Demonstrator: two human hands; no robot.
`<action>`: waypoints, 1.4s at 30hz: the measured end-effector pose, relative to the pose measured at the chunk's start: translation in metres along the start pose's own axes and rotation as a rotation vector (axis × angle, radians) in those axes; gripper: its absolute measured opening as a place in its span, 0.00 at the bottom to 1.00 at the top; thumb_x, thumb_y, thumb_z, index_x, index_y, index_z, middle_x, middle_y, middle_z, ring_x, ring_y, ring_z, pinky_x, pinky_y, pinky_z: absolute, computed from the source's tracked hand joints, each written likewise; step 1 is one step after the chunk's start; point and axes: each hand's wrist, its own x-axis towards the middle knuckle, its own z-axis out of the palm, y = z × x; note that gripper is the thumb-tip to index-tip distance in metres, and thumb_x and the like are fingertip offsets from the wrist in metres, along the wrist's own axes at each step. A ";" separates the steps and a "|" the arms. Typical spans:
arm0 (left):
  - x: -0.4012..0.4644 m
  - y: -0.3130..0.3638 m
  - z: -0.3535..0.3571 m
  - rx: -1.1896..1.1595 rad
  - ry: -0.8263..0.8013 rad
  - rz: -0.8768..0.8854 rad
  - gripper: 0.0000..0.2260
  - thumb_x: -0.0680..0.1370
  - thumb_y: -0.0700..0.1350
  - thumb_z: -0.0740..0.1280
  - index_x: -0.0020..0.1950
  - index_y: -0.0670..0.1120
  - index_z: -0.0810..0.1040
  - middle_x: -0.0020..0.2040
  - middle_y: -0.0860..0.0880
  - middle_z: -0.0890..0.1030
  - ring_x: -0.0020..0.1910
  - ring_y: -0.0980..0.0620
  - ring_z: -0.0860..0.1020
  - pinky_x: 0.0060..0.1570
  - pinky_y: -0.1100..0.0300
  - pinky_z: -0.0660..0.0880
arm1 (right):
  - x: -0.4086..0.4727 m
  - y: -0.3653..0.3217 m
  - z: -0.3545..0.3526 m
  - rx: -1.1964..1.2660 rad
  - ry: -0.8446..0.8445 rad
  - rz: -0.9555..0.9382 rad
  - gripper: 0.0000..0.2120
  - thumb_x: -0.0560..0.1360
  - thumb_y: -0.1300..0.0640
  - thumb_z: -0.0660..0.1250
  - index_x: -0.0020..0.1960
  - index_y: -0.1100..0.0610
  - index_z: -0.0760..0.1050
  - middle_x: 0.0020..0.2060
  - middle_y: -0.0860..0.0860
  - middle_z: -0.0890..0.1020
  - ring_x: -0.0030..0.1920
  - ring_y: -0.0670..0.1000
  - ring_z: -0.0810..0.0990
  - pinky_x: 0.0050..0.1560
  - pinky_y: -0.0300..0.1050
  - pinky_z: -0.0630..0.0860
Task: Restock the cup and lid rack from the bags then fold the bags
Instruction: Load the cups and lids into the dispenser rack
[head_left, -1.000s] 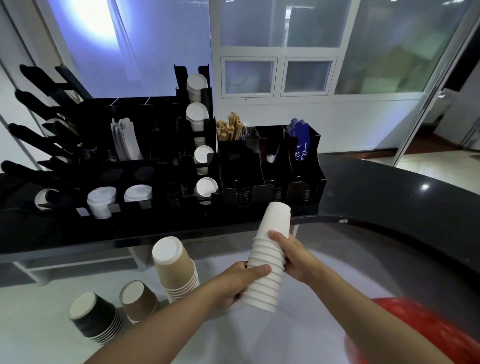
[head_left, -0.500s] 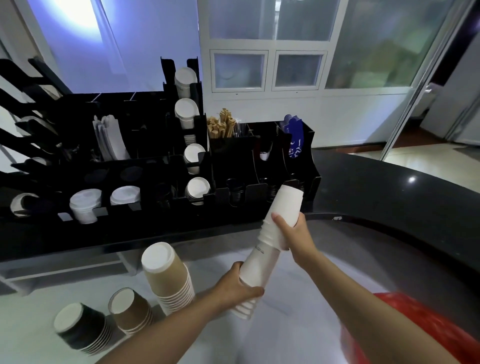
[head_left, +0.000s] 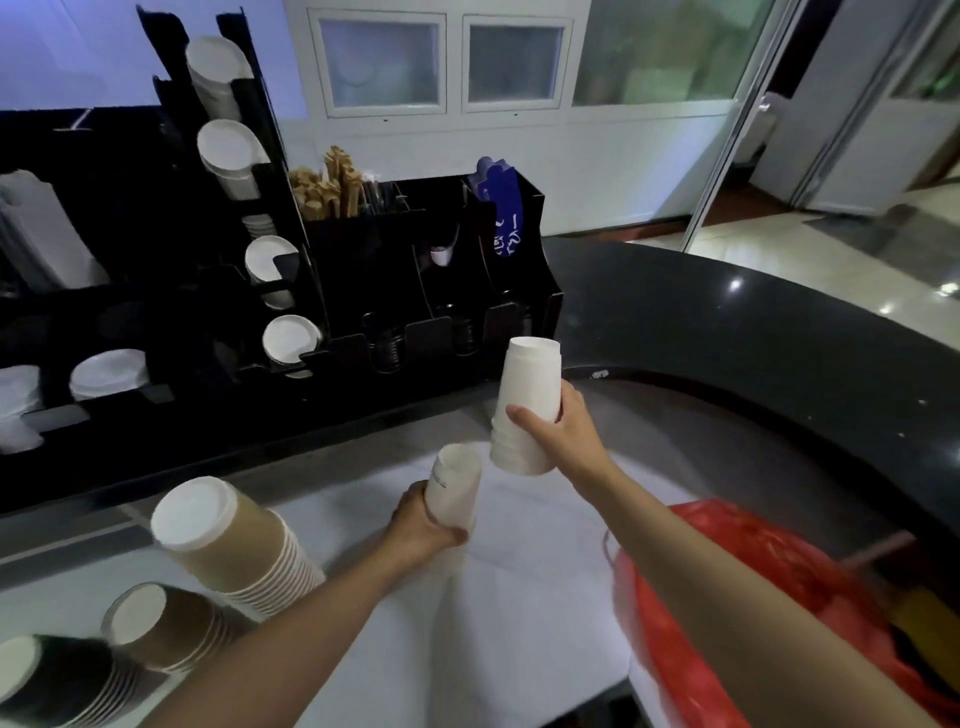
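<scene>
Rack (head_left: 171, 291), black, along the back of the surface (head_left: 519, 613), filling the left and middle of the view. Lids (head_left: 106, 366) and white cup bottoms in its lower left slots; more white cups (head_left: 228, 150) lying tilted in a stepped column further right. Wooden stirrers (head_left: 327, 184) upright in a top compartment beside that column, a blue card (head_left: 501, 208) in the rightmost one. At lower left, three upside-down stacks on the pale surface: black cups (head_left: 57, 686) nearest the edge of view, short brown cups (head_left: 166, 629) just beside them, tall brown cups (head_left: 234, 540) behind and to the right. Near centre, left hand (head_left: 426, 525) curled round the lower part of a white stack (head_left: 454, 486), bottom end up, low over the surface. Just right and higher, right hand (head_left: 558, 434) wrapped round a second white stack (head_left: 527, 402), thumb across its front, bottom also upward, tilted slightly. Two white stacks close together, corners nearly meeting; cannot tell whether touching. Second stack held in front of the rack's right end, not in any slot. Dark curved counter (head_left: 753, 332) sweeping round behind the right arm. Red bag (head_left: 753, 597) crumpled at lower right, partly under that arm, something yellow showing at its far right, too blurred to name.
</scene>
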 end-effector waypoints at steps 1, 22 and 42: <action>0.001 -0.004 0.004 -0.003 0.009 -0.002 0.29 0.60 0.50 0.79 0.60 0.52 0.77 0.54 0.52 0.84 0.53 0.51 0.83 0.55 0.45 0.81 | -0.002 0.004 -0.002 -0.005 -0.010 0.009 0.28 0.67 0.41 0.77 0.62 0.43 0.71 0.58 0.45 0.76 0.54 0.47 0.81 0.48 0.47 0.83; -0.071 0.087 -0.094 0.623 0.297 0.347 0.21 0.78 0.46 0.66 0.72 0.50 0.74 0.67 0.48 0.76 0.68 0.48 0.72 0.66 0.55 0.71 | 0.024 -0.138 0.065 0.112 -0.244 -0.346 0.28 0.66 0.45 0.81 0.59 0.36 0.69 0.52 0.36 0.81 0.53 0.36 0.80 0.45 0.29 0.77; -0.043 0.108 -0.302 1.076 0.639 0.476 0.28 0.82 0.48 0.56 0.82 0.49 0.56 0.83 0.53 0.53 0.81 0.52 0.53 0.73 0.53 0.64 | 0.095 -0.242 0.193 -0.157 -0.144 -0.574 0.33 0.67 0.47 0.80 0.64 0.40 0.64 0.55 0.40 0.76 0.56 0.45 0.77 0.50 0.36 0.72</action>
